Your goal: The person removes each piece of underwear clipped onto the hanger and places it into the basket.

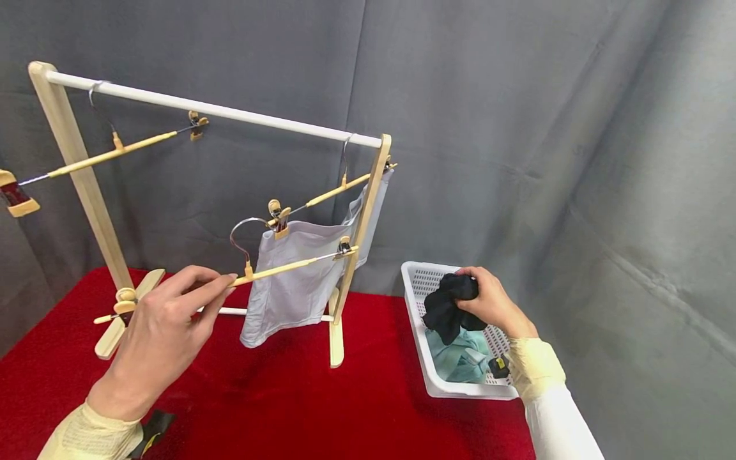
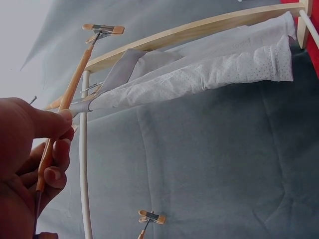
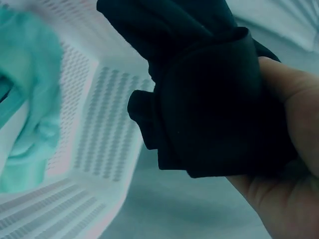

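Note:
My left hand (image 1: 172, 326) pinches the bar of a wooden clip hanger (image 1: 282, 268) in front of the rack; its metal hook points up and a clip sits at each end. No garment is on this hanger. At the right, my right hand (image 1: 491, 305) grips a bunched black cloth garment (image 1: 445, 306) over the white basket (image 1: 422, 358). Beneath it in the basket lies a mint-green garment (image 1: 460, 361). The right wrist view shows the black garment (image 3: 209, 109) folded between thumb and fingers. Its exact kind cannot be told.
A wooden rack with a white top rod (image 1: 218, 112) stands at the left on a red cloth (image 1: 368, 396). From the rod hang a bare clip hanger (image 1: 115, 153) and another hanger clipped to light grey shorts (image 1: 299, 275). Grey curtains (image 1: 489, 128) close off the back and right.

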`<state>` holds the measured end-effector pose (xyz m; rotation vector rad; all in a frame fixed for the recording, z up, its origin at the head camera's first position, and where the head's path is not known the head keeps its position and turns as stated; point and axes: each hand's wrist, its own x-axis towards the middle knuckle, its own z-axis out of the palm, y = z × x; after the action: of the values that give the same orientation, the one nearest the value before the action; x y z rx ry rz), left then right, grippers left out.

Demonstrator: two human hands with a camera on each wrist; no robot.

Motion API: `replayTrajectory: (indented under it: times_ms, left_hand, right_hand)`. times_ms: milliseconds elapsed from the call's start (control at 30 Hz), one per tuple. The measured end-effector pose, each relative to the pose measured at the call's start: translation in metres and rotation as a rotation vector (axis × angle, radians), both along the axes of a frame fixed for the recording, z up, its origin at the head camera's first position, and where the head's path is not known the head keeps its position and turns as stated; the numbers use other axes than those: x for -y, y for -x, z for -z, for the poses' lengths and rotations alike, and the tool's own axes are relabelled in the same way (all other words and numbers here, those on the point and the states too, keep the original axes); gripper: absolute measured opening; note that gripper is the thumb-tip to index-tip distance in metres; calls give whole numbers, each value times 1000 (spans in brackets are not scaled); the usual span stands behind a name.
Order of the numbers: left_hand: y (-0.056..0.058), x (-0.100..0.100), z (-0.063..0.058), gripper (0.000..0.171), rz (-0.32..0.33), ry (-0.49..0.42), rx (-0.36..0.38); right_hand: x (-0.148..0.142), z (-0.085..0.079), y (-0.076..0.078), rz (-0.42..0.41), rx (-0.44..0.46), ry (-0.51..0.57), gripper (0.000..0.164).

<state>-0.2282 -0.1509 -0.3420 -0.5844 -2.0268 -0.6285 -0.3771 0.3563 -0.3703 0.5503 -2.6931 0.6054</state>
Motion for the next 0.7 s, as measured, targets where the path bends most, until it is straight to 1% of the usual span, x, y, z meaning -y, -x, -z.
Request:
replayTrajectory:
  times_ms: [200, 400, 500, 600, 700]
  left_hand:
    - [0, -1, 1, 41, 7, -4, -7]
    - [0, -2, 1, 40, -5, 11, 17]
    - [0, -2, 1, 39, -11, 16, 16]
    - [0, -2, 1, 40, -13, 17, 11]
    - [0, -2, 1, 40, -13, 19, 12]
  right_hand:
    - [-20, 23, 7, 51, 62, -46, 50]
    - [-33, 46, 10, 69, 204, -92, 45]
    - [-36, 54, 10, 73, 252, -110, 43]
    - [-36, 59, 8, 72, 319, -155, 42]
    - [-32, 61, 6, 96, 427, -200, 43]
